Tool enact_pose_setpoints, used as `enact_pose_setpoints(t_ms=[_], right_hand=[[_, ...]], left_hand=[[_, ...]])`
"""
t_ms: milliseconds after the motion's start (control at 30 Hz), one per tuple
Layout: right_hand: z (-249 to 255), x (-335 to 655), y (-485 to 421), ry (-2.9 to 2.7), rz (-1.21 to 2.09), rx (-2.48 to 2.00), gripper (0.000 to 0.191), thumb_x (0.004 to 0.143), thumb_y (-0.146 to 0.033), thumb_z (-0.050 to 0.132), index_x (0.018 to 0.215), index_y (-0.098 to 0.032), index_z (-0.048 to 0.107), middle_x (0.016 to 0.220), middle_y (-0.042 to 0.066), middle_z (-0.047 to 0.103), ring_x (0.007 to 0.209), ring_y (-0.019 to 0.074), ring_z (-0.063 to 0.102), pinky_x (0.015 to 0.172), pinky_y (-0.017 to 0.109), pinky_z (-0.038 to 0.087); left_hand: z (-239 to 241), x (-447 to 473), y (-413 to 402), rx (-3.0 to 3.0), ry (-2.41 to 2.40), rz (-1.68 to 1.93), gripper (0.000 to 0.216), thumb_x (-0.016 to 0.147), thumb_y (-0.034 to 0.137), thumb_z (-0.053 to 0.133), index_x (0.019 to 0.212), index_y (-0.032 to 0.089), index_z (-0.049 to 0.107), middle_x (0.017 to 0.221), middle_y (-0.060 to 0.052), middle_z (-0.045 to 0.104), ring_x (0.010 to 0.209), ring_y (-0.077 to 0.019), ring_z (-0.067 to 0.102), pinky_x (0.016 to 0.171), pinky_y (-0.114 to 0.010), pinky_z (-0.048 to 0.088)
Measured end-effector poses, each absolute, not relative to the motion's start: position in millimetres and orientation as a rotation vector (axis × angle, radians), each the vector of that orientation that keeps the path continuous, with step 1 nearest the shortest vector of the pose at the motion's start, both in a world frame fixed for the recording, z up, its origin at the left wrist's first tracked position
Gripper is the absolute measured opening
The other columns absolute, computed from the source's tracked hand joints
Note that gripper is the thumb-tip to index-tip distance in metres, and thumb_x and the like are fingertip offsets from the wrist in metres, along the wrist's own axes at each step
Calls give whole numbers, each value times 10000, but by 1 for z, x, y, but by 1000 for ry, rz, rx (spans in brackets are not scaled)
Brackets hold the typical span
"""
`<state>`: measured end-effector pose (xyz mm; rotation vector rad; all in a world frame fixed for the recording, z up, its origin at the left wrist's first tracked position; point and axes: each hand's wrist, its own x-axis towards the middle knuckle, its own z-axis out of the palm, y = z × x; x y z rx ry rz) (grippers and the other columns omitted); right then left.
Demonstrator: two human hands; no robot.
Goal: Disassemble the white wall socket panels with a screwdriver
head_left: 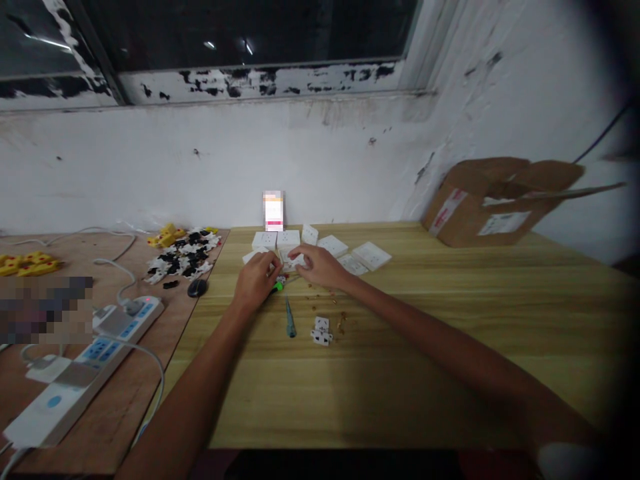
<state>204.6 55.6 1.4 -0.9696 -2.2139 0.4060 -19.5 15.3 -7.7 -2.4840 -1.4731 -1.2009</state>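
A pale wooden counter (pixel 450 347) carries white socket plates (pixel 370 255) near the wall, a cardboard box (pixel 480 203), a screwdriver (pixel 290 320) and small white parts (pixel 321 331). Beside it, a brown counter (pixel 150 360) holds 2 power strips (pixel 75 373) and black-and-white pieces (pixel 183 260).

Both arms are stretching forward, bare to above the elbow. The left arm (pixel 200 387) is coming up from the lower left, its elbow slightly bent and its wrist straight. The left hand (pixel 257 280) is lying knuckles up with its fingers curling under; its grip is hidden. The right arm (pixel 450 353) is angling in from the lower right, long and nearly straight. The right hand (pixel 320 265) is facing palm down, fingers bending and pointing left toward the other hand. The two hands are sitting just beside each other, fingertips almost meeting.
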Motion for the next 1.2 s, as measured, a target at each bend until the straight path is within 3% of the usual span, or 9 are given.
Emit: enact_pose_setpoints(t_ms=[133,300,567,833,1200], right_hand=[[1,198,47,-2242,386,-888,269,849,-230,709,1118,-242,715,950,32,730,761,168,600,738,311,468],[-6,200,52,-2182,364,-974,131,879,-244,693,999,-226,743,809,2,718,709,144,610,720,289,463],[-12,201,54,-2193,312,-948,87,920,-285,673,969,-244,732,869,10,739,766,160,626,777,320,487],[-16,206,52,-2205,217,-885,105,948,-278,637,1009,-256,720,928,33,714,871,194,636,865,352,504],[-18,210,56,-2161,233,-811,93,948,-292,630,977,-247,706,904,20,709,753,162,580,797,329,482]], left_hand=[[-9,-18,15,-2503,-1457,-1215,61,967,234,632,914,219,606,854,-22,634,795,-183,588,741,-299,451],[-10,-19,16,-2499,-1465,-1229,66,960,234,638,904,216,607,842,-23,630,784,-183,586,726,-299,448],[-10,-20,15,-2489,-1501,-1292,83,947,253,663,894,211,616,818,-15,616,754,-175,581,721,-296,455],[-14,-25,22,-2572,-1451,-1228,119,921,181,662,1032,224,657,995,-52,693,885,-208,618,841,-348,502],[-11,-25,19,-2524,-1431,-1264,33,954,234,662,953,219,692,926,-43,709,826,-192,623,802,-332,504]])
